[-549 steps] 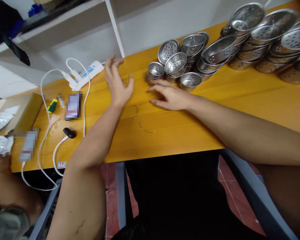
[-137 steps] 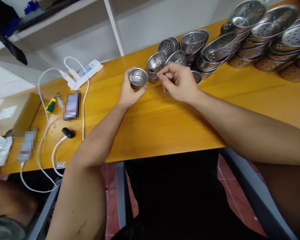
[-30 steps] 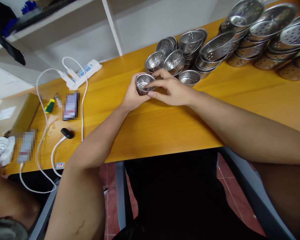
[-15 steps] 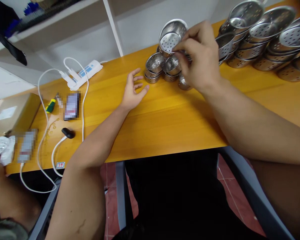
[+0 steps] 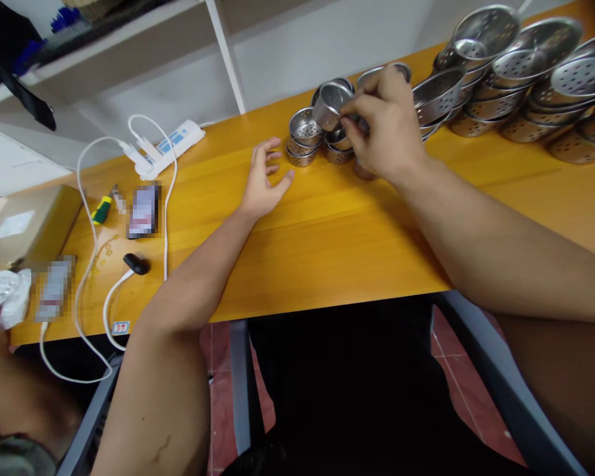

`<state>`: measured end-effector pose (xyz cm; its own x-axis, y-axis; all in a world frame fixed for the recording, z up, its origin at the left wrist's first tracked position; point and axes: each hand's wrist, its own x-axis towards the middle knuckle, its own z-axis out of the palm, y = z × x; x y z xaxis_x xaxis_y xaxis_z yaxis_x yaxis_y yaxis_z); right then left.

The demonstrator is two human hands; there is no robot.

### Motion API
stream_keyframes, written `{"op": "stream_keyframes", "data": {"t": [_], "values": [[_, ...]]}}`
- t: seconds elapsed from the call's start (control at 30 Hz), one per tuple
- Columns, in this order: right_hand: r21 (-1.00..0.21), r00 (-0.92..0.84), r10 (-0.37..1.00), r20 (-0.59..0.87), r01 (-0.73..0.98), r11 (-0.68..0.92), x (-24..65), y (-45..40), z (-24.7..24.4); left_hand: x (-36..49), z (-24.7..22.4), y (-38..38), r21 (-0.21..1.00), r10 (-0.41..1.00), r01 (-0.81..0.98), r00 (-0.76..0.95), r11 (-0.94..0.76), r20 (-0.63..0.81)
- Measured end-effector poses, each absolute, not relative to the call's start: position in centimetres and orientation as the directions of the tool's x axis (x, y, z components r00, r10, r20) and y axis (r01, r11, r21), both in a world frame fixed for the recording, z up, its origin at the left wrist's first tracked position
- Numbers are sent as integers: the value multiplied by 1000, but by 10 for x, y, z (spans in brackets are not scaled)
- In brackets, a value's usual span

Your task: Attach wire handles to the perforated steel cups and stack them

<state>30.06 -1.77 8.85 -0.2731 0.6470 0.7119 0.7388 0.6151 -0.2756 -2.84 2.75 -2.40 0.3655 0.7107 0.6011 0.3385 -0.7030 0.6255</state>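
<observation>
My right hand [image 5: 389, 122] pinches the rim of a small metal cup [image 5: 330, 109] between thumb and fingers. The cup is tilted, just above several small perforated metal cups. Directly left of it stands a stack of small perforated cups [image 5: 303, 135] on the table. Another short stack [image 5: 338, 153] is partly covered by the held cup. Behind my right hand the rim of a further metal cup [image 5: 371, 73] shows; my fingers hide the rest. My left hand [image 5: 265, 178] lies on the table, fingers apart and holding nothing, a little left of the small stacks.
Larger perforated metal cups [image 5: 500, 102] stand in stacks at the right back of the wooden table [image 5: 327, 258]. At left are a power strip [image 5: 171, 149] with white cables, a phone [image 5: 143, 211], a green-yellow tool handle [image 5: 102, 210] and a cardboard box [image 5: 34, 225]. Another person's arm [image 5: 20, 390] shows at lower left.
My right hand has come down and slightly left, lowering the metal cup towards the small stacks and tilting it. My left hand has stayed in place.
</observation>
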Motion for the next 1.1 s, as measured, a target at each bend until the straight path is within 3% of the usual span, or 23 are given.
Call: {"op": "stream_keyframes", "data": {"t": [0.23, 0.57, 0.73, 0.87, 0.97, 1.1], "values": [[-263, -228, 687, 690, 805, 532, 304, -21, 90, -32, -30, 32, 610, 686, 317, 396, -726, 610], [-284, -298, 744, 599, 789, 545, 300, -31, 96, -30, -22, 26, 609, 697, 342, 416, -715, 585], [-326, -273, 687, 673, 725, 607, 300, -34, 98, -25, -11, 14, 623, 726, 373, 377, -687, 575], [-268, -265, 545, 795, 654, 708, 286, -54, 109, -22, -7, 10, 620, 730, 385, 364, -683, 578], [-221, -388, 489, 781, 561, 798, 266, -71, 108, -21, -5, 9, 631, 727, 360, 357, -687, 587], [-299, -648, 499, 576, 402, 866, 240, -81, 87, -24, -6, 10, 624, 688, 294, 375, -724, 622]]}}
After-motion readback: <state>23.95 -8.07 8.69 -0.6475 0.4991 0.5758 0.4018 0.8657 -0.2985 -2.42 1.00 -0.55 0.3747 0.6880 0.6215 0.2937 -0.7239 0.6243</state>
